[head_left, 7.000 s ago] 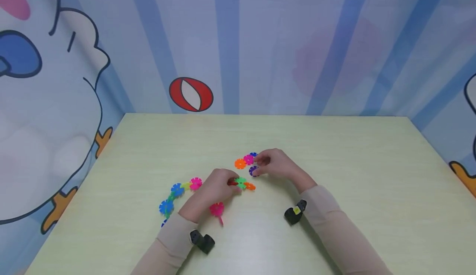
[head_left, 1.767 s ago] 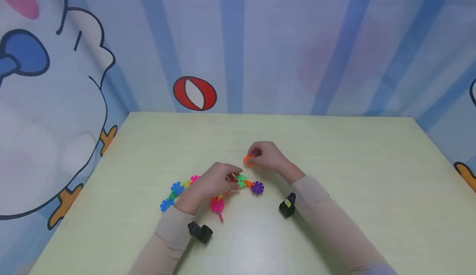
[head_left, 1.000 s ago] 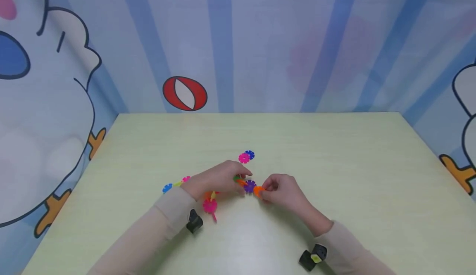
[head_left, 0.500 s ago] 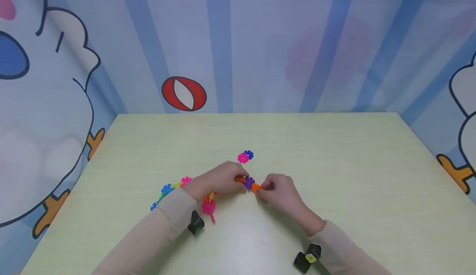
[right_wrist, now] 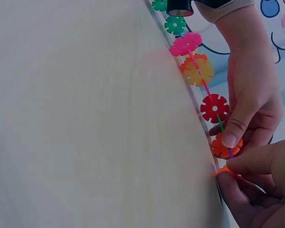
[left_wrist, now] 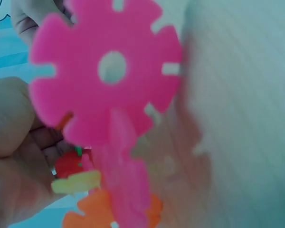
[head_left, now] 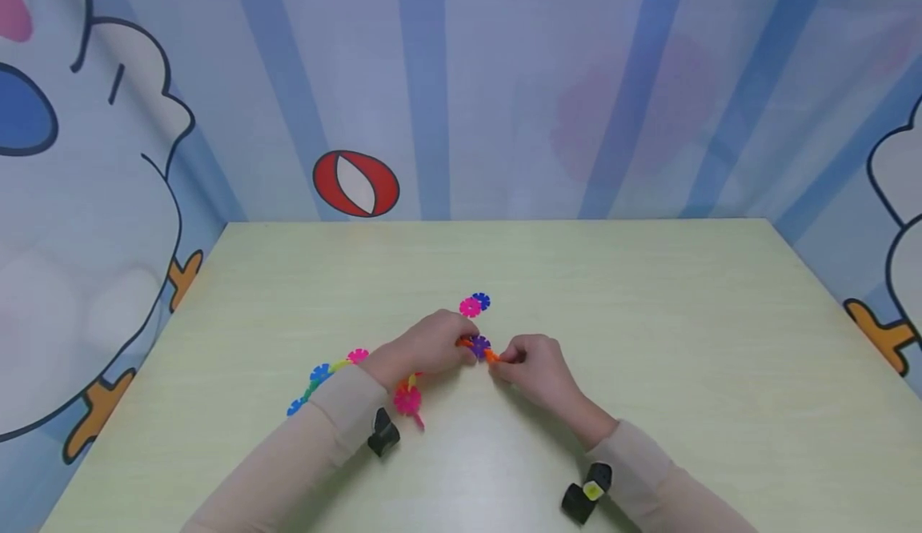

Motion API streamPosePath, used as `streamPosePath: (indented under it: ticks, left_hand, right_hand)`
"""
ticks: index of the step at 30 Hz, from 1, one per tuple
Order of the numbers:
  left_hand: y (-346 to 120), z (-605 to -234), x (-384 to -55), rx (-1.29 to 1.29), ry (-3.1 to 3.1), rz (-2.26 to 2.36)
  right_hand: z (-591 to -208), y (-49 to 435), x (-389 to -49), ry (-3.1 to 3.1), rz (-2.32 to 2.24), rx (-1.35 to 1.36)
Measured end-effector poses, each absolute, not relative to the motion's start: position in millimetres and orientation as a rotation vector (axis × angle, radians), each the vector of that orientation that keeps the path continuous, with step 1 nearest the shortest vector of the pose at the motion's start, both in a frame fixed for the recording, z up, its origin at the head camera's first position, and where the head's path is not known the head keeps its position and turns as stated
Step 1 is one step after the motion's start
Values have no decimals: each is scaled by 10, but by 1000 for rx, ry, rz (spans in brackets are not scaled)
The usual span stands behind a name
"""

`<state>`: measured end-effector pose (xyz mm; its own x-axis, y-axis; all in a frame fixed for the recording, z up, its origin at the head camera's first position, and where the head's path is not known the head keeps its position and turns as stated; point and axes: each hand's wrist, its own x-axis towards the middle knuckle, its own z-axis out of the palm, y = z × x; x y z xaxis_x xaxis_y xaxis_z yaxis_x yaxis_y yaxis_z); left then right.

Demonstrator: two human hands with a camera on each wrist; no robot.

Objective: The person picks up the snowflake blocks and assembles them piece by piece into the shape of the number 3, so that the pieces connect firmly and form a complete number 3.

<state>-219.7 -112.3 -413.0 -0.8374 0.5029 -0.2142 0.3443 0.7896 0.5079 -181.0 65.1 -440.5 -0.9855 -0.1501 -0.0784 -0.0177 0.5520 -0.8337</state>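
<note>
A chain of slotted plastic snowflake discs runs through my left hand (head_left: 432, 346). Its thumb and fingers pinch an orange snowflake disc (right_wrist: 226, 146) close to the chain's end. Beyond it sits a purple snowflake disc (head_left: 480, 347), edge-on in the right wrist view. My right hand (head_left: 536, 369) pinches another orange snowflake disc (head_left: 492, 355) at the purple one's rim, partly hidden by the fingers. Further along the chain are a red disc (right_wrist: 214, 108) and a pink disc (left_wrist: 107, 71), the latter large in the left wrist view. My left forearm covers part of the chain.
A loose pink disc (head_left: 471, 307) overlaps a dark blue disc (head_left: 482, 301) just behind the hands. Blue, green and yellow parts of the chain, with a blue disc (head_left: 320, 373), curve left of my forearm. The pale table (head_left: 648, 293) ends at a printed curtain (head_left: 504, 77).
The purple disc, earlier loose at the back, is now on the chain. My right hand has brought an orange disc from the back to it. My left hand has shifted along toward the chain's end.
</note>
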Motion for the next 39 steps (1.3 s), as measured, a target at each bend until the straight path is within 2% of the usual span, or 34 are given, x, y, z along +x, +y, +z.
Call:
streamPosePath:
  ticks: [30,39]
  left_hand:
    - [-1132,-4154,-2169,506,2665,685]
    - [-1163,-4127,-2151,475,2669,730]
  right_hand:
    - [-4392,538,-1894,2682,-1424,-238]
    - [-4387,657,-2060,2542,-1296,-336]
